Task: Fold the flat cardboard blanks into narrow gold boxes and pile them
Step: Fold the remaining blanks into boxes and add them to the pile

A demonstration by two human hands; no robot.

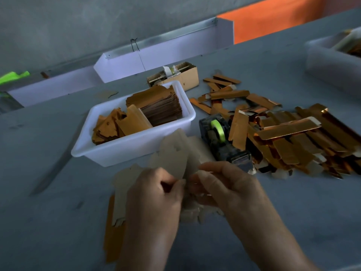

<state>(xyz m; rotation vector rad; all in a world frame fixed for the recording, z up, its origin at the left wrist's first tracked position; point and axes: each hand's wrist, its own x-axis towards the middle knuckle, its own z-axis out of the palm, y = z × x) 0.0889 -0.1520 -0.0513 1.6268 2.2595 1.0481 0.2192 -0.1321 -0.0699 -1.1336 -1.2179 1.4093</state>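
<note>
At lower centre of the frame, our left hand and right hand pinch a grey blank, seemingly starting its folds; blur hides the creases. Next: crease it, then add it to the pile at right.

blur: grey cardboard blanks smeared by motion, outlines unclear | hidden: both hands cover the blanks' near ends; grip of left hand and right hand partly masked | cut off: second white bin at right edge, contents unreadable; forearms at bottom edge
</note>
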